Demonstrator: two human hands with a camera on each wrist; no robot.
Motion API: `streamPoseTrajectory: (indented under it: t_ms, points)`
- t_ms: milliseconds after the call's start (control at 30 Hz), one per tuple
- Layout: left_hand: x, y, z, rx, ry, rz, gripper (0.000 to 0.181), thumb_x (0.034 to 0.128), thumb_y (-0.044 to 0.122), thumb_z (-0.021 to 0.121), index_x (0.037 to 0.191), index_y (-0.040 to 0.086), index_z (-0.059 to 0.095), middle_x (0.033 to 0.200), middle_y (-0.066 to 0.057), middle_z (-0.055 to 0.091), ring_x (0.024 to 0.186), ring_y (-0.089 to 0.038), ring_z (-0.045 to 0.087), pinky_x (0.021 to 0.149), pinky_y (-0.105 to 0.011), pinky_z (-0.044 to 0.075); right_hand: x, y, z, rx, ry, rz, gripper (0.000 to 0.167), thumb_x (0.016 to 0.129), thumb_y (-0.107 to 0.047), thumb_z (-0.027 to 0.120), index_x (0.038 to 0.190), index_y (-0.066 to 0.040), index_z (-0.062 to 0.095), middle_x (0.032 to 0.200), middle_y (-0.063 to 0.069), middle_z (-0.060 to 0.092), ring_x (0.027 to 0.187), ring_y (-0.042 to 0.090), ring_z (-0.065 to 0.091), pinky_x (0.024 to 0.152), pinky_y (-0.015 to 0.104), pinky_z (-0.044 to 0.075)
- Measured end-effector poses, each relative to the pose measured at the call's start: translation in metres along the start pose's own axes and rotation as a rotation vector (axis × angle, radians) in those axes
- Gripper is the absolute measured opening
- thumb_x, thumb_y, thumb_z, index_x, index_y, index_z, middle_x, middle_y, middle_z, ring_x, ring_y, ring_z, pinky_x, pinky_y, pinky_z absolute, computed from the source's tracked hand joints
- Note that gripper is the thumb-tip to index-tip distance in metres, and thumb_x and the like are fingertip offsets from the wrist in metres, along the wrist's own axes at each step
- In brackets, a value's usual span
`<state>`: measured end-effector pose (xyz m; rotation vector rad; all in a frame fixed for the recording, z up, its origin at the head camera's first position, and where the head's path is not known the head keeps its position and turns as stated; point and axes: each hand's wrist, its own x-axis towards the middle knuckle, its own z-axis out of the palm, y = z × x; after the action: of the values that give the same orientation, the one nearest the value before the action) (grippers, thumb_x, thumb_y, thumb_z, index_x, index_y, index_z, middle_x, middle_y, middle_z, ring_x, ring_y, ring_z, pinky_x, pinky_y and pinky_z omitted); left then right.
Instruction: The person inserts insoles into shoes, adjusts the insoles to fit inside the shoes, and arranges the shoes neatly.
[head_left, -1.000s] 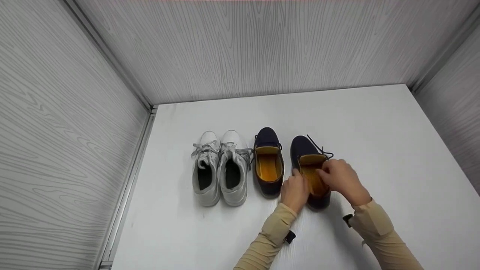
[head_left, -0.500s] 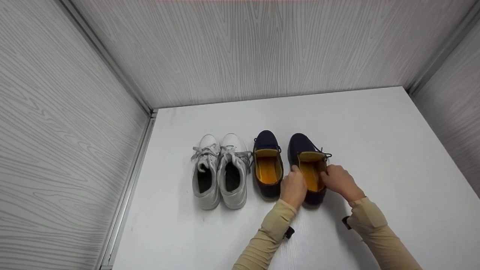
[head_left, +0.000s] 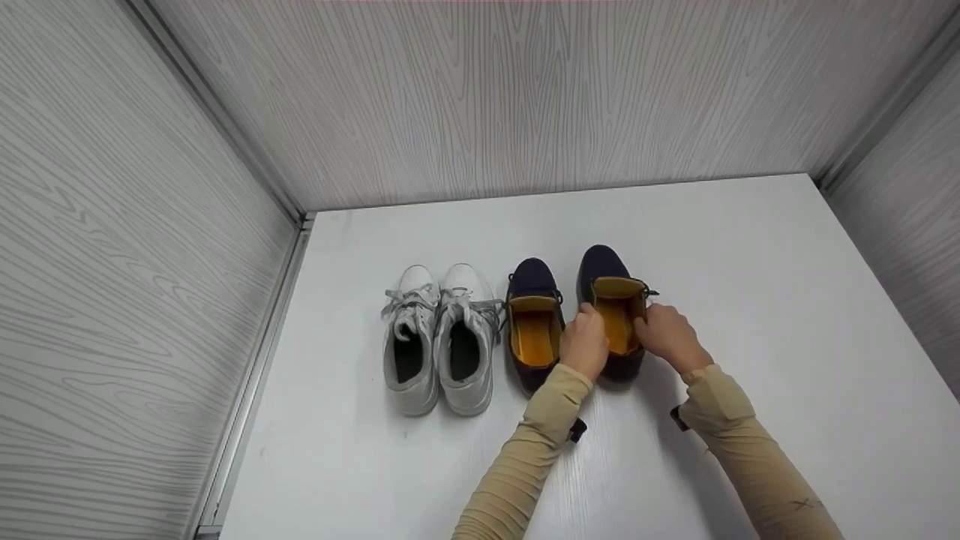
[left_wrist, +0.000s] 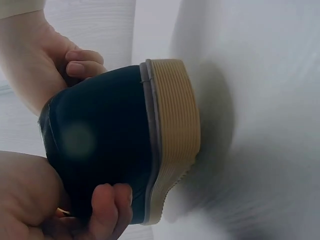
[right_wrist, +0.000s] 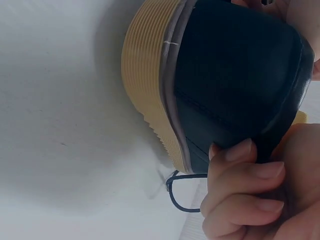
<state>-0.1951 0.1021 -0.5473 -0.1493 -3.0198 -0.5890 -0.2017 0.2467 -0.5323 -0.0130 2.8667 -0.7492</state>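
A navy loafer (head_left: 600, 262) with a mustard-yellow lining is held between both hands, toe pointing to the back wall. My left hand (head_left: 585, 343) grips its left side at the opening, fingers curled over the outer wall. On the opposite side my right hand (head_left: 670, 336) pinches the rim, with the thumb side at the lining. In the left wrist view the heel of the loafer (left_wrist: 105, 135) and its ribbed tan sole show above a shadow; the sole looks slightly raised off the table. A loose dark lace (right_wrist: 175, 195) hangs beside the right hand.
The matching navy loafer (head_left: 531, 277) stands just left of the left hand, which comes very near it. Farther left, two white sneakers (head_left: 416, 388) stand side by side, toes to the back. Grey wood-grain panels (head_left: 480, 97) enclose the white table (head_left: 750, 247).
Both hands have carried the right loafer away from me toward the back wall. It has turned straighter, its heel shifting left. The other shoes stay in place.
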Motion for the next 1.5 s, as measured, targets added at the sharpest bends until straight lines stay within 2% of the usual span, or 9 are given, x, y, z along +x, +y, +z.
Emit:
streamPoseTrajectory:
  t_ms: [100, 200, 400, 600, 933, 1067, 1167, 1333, 1500]
  points:
    - [0.001, 0.001, 0.005, 0.021, -0.033, 0.015, 0.022, 0.0894, 0.016, 0.070, 0.100, 0.004, 0.056, 0.082, -0.008, 0.070, 0.071, -0.022, 0.070, 0.059, -0.031, 0.055, -0.001, 0.003, 0.004, -0.012, 0.005, 0.033, 0.026, 0.094, -0.013, 0.045, 0.076, 0.002, 0.055, 0.072, 0.016, 0.056, 0.061, 0.030, 0.053, 0.052, 0.042, 0.043]
    - [0.001, 0.003, 0.008, 0.052, -0.041, 0.035, 0.025, 0.0892, 0.018, 0.071, 0.103, 0.003, 0.056, 0.083, -0.007, 0.071, 0.071, -0.021, 0.070, 0.059, -0.031, 0.056, -0.002, 0.005, 0.007, -0.017, 0.009, 0.063, 0.026, 0.095, -0.015, 0.044, 0.077, 0.001, 0.055, 0.072, 0.016, 0.057, 0.061, 0.029, 0.053, 0.053, 0.042, 0.043]
    - [-0.001, 0.004, 0.010, 0.112, -0.001, 0.091, 0.027, 0.0891, 0.019, 0.071, 0.105, 0.002, 0.059, 0.082, -0.006, 0.071, 0.068, -0.019, 0.070, 0.056, -0.029, 0.055, -0.003, 0.005, 0.006, -0.031, 0.001, 0.066, 0.027, 0.095, -0.015, 0.044, 0.079, 0.003, 0.056, 0.076, 0.020, 0.059, 0.064, 0.032, 0.055, 0.055, 0.047, 0.045]
    - [-0.004, 0.004, 0.010, 0.098, -0.040, 0.082, 0.028, 0.0879, 0.021, 0.072, 0.104, 0.003, 0.059, 0.082, -0.006, 0.070, 0.068, -0.020, 0.069, 0.055, -0.030, 0.054, -0.006, 0.004, 0.005, -0.052, -0.005, 0.060, 0.026, 0.094, -0.014, 0.045, 0.079, 0.004, 0.056, 0.075, 0.020, 0.058, 0.065, 0.033, 0.056, 0.055, 0.048, 0.046]
    - [-0.015, 0.001, 0.015, 0.136, -0.013, 0.047, 0.038, 0.0869, 0.022, 0.074, 0.113, 0.000, 0.059, 0.084, -0.006, 0.072, 0.068, -0.019, 0.069, 0.055, -0.030, 0.054, -0.008, 0.006, 0.022, -0.032, 0.023, 0.033, 0.028, 0.095, -0.013, 0.045, 0.079, 0.005, 0.058, 0.076, 0.021, 0.059, 0.064, 0.032, 0.056, 0.056, 0.050, 0.048]
    - [-0.016, 0.003, 0.017, 0.156, 0.049, 0.054, 0.032, 0.0887, 0.019, 0.071, 0.112, -0.001, 0.061, 0.080, -0.006, 0.071, 0.066, -0.018, 0.069, 0.054, -0.030, 0.054, -0.008, 0.006, 0.021, -0.039, 0.041, 0.014, 0.027, 0.095, -0.013, 0.045, 0.079, 0.005, 0.058, 0.075, 0.022, 0.059, 0.063, 0.033, 0.055, 0.056, 0.050, 0.047]
    - [-0.016, 0.006, 0.018, 0.169, 0.071, 0.069, 0.028, 0.0912, 0.018, 0.067, 0.111, -0.001, 0.062, 0.079, -0.005, 0.071, 0.065, -0.018, 0.069, 0.053, -0.029, 0.053, -0.009, 0.005, 0.019, -0.045, 0.035, 0.024, 0.027, 0.095, -0.012, 0.045, 0.078, 0.005, 0.057, 0.076, 0.022, 0.059, 0.062, 0.032, 0.055, 0.054, 0.049, 0.047]
    - [-0.016, 0.007, 0.017, 0.131, 0.044, 0.077, 0.021, 0.0932, 0.016, 0.064, 0.107, 0.000, 0.061, 0.080, -0.007, 0.071, 0.066, -0.018, 0.070, 0.053, -0.029, 0.054, -0.013, 0.005, 0.015, -0.037, 0.020, 0.065, 0.027, 0.095, -0.014, 0.045, 0.079, 0.004, 0.058, 0.075, 0.020, 0.058, 0.063, 0.032, 0.055, 0.053, 0.047, 0.046]
    - [-0.016, 0.002, 0.004, 0.042, 0.041, 0.073, 0.008, 0.0939, 0.011, 0.063, 0.095, 0.003, 0.060, 0.080, -0.010, 0.070, 0.069, -0.022, 0.071, 0.056, -0.031, 0.055, -0.016, 0.005, 0.010, -0.028, 0.026, 0.072, 0.026, 0.092, -0.018, 0.048, 0.077, 0.002, 0.056, 0.072, 0.017, 0.057, 0.062, 0.031, 0.054, 0.051, 0.044, 0.044]
